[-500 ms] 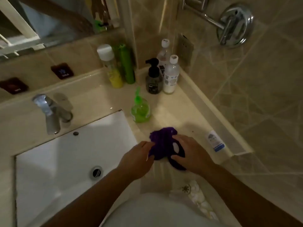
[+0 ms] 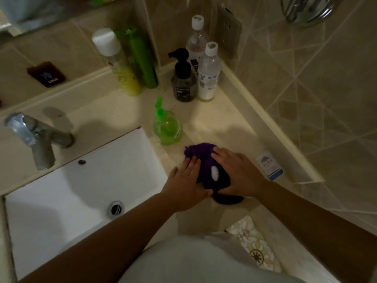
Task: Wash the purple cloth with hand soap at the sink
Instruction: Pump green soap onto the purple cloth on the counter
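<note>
Shirt front: my pale shirt (image 2: 195, 260) filled the bottom of the view as I stood at the tabletop (image 2: 220, 119) beside the sink (image 2: 85, 190).

Left hand: my left hand (image 2: 184, 186) lay flat on the near-left edge of the purple cloth (image 2: 206, 160), fingers (image 2: 192, 163) straight and pressing down, gripping nothing.

Right hand: my right hand (image 2: 240, 172) covered the cloth's right side, fingers spread and straight, thumb along its near edge, pressing rather than holding.

Cloth: it sat bunched on the tabletop between the basin's right rim and the wall, not in the sink.

Soap: a white dab of soap (image 2: 214, 173) rested on the cloth, between my two hands.

Small packet: a white and blue packet (image 2: 270, 165) lay just beside my right hand, against the wall ledge.

Green pump bottle: the green pump bottle (image 2: 166, 127) stood near the cloth's far side, at the basin's corner.

Back row: a dark pump bottle (image 2: 183, 78), two clear bottles (image 2: 209, 74), a yellow bottle (image 2: 120, 64) and a green can (image 2: 140, 56) crowded the corner.

Tap: the tap (image 2: 38, 137) showed no running water that I could see.

Risk: by my judgement, rubbing on the tabletop could smear soap onto the tabletop instead of working it in, and a wide stroke could knock the green pump bottle or packet; with no water visible, lather might not form.
</note>
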